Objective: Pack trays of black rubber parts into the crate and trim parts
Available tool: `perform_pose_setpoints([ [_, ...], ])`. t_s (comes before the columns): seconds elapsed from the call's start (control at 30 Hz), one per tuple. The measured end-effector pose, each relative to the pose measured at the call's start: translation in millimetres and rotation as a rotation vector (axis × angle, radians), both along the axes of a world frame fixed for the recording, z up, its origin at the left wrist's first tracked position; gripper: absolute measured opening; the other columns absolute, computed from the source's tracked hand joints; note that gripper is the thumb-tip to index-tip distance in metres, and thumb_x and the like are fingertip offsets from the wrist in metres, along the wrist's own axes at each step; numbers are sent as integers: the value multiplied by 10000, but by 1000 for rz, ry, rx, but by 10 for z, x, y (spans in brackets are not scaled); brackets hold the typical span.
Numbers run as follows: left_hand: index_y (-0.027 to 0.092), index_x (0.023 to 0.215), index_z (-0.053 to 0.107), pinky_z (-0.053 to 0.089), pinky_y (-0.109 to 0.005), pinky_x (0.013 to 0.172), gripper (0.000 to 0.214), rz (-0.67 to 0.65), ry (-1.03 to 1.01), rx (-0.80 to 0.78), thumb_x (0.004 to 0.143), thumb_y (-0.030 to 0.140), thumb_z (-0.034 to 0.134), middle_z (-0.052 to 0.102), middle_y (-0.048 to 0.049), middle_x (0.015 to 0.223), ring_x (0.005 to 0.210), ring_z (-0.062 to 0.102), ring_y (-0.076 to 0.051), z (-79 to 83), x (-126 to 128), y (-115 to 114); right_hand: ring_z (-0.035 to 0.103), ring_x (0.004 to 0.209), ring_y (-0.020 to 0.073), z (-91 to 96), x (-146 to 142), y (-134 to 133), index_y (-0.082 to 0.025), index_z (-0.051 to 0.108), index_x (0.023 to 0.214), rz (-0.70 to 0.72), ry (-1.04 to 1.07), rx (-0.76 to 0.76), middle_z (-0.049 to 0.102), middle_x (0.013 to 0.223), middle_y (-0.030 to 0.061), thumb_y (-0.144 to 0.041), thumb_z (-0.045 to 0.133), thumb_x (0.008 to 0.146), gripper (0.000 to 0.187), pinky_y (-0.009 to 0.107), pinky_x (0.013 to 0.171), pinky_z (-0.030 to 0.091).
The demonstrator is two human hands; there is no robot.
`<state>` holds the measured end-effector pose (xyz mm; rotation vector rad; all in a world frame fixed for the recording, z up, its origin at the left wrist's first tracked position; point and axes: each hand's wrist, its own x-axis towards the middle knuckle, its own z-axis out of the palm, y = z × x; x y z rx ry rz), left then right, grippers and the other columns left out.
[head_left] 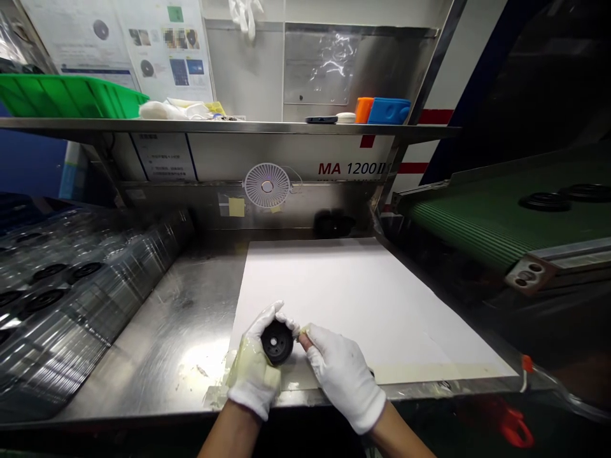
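In the head view, my left hand [255,362] wears a white glove with yellowish patches on its palm side. Its fingers wrap round a black round wheel-like part [277,342], whose flat face with a pale centre is turned up towards me. Close to the part's right edge is my right hand [341,372], also gloved in white, with one bare fingertip showing. Its fingers are closed in a pinch, and what they hold, if anything, is too small to make out. Beneath both hands lies a large white sheet [353,299] near the front edge of the metal bench [157,350].
Clear plastic trays [119,273] with several black round parts stand at left. A green conveyor belt [477,222] carries black parts at right. Behind the sheet are a small white fan [267,186] and a metal shelf [267,127] holding a green bin [71,97].
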<state>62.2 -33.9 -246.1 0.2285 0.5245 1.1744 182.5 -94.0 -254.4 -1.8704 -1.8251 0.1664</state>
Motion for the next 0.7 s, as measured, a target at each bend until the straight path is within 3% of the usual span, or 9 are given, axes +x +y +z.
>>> perform_pose_setpoints([
  [0.17,119,931,665,532,-265,611,184,53,-20,13,749,106,644,595,-19,657,609,584,-135,-39,46,-5,561,646,137,-37,-46,21,-249,511,776,-42,-108,22,634,713,-34,-341,352,968,266,290,590,278],
  [0.37,128,972,651,527,-264,590,216,52,-22,1,757,126,636,579,-10,640,611,586,-142,-103,82,-12,574,656,140,-113,-85,-33,-253,521,793,-65,-83,28,639,720,-38,-266,382,950,210,292,595,279],
  [0.53,135,990,647,541,-269,626,280,76,-14,-55,720,62,619,581,-4,649,607,580,-127,-49,94,19,574,657,156,-169,-176,-86,-256,528,772,-44,-74,2,645,727,-33,-290,386,948,229,301,592,278],
  [0.7,142,988,650,535,-252,612,296,31,-39,9,703,66,616,579,-5,665,619,585,-131,-10,81,4,589,685,165,-122,-151,-48,-258,534,806,-117,-64,25,645,734,-26,-222,415,919,168,305,609,284],
])
